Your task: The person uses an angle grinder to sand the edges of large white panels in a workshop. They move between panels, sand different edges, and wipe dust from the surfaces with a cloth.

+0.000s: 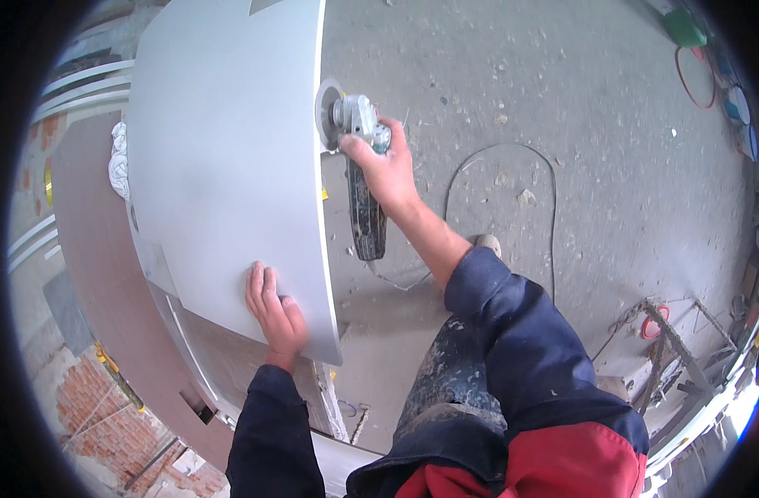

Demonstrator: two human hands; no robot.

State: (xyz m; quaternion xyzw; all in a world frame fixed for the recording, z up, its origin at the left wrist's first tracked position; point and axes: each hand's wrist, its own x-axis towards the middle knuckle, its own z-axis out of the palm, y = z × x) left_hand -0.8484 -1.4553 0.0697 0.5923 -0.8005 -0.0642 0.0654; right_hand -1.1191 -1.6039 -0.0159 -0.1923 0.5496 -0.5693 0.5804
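Note:
A large pale grey board (pixel 230 141) lies across the left of the view, its long white edge facing right. My left hand (pixel 277 318) rests flat on its near end, fingers stretched out. My right hand (pixel 384 162) is wrapped round the head of an angle grinder (pixel 366 207), whose black dusty body hangs down toward me. The grinder's disc (pixel 328 114) stands upright against the board's right edge; whether it is spinning I cannot tell. From the grinder's lower end a cord runs off to the right.
A dark power cord (pixel 554 216) loops over the dusty concrete floor (pixel 612 166). Metal stands (pixel 674 340) are at the lower right, buckets (pixel 735 106) at the far right. Beyond the board are a brown panel (pixel 97 207) and a brick wall (pixel 105 407).

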